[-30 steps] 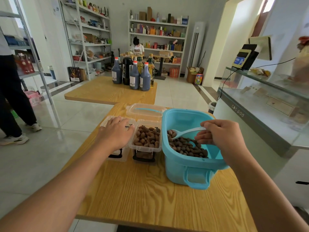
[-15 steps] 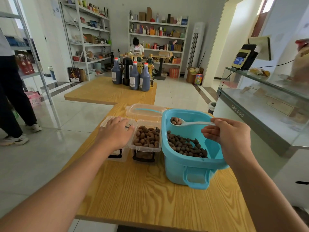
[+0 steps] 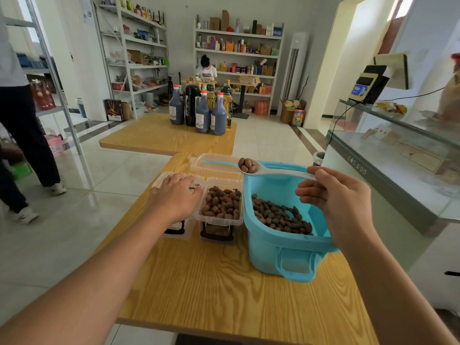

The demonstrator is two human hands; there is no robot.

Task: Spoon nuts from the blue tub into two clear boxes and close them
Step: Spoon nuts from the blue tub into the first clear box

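My right hand (image 3: 341, 202) pinches a pale plastic spoon (image 3: 271, 170) of brown nuts (image 3: 247, 165) above the blue plastic tub (image 3: 286, 247); my left hand (image 3: 176, 197) lies flat on the closed clear box (image 3: 174, 220), beside the filled open clear box (image 3: 220, 207).

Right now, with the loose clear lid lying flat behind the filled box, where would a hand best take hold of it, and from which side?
Probably by the left short edge of the loose lid, coming from the left. It lies flat with its rim raised, so fingers could hook that rim. The loaded spoon in the right hand hovers over its right end, and the blue tub crowds that side.
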